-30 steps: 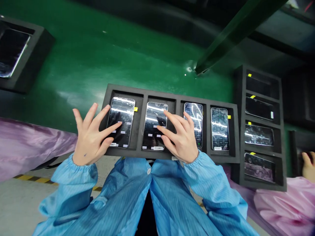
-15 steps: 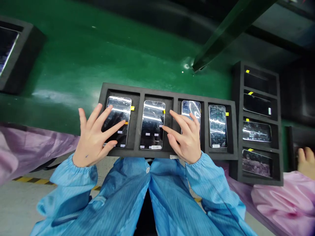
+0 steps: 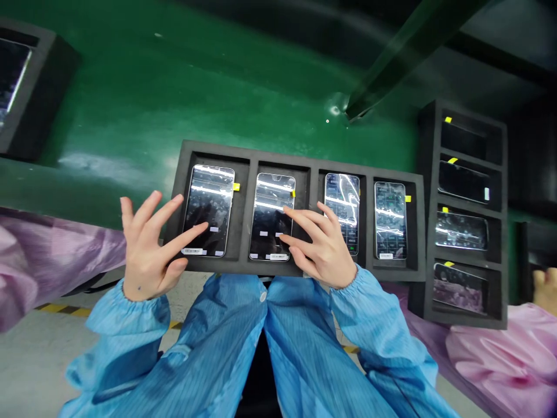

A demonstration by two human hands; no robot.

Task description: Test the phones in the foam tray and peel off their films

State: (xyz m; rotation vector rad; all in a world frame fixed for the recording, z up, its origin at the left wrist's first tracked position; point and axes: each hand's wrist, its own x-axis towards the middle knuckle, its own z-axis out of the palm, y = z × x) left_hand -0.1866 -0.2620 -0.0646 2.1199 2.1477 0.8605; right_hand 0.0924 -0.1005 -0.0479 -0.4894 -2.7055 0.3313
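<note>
Two phones (image 3: pixel 213 200) (image 3: pixel 268 220), in a black tray (image 3: pixel 243 267), under fingertips (image 3: pixel 203 227) of both hands (image 3: pixel 150 249) (image 3: pixel 324 247), fingers spread

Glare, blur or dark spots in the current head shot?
Head view: bright light streaks cross the phones in the near tray; head view: a pale sheen lies on the green table, left side; head view: the co-worker's hand at the right edge looks soft; head view: the upper right is dark.

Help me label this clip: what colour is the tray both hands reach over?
The tray is dark grey, nearly black; the head view shows it best.
</note>
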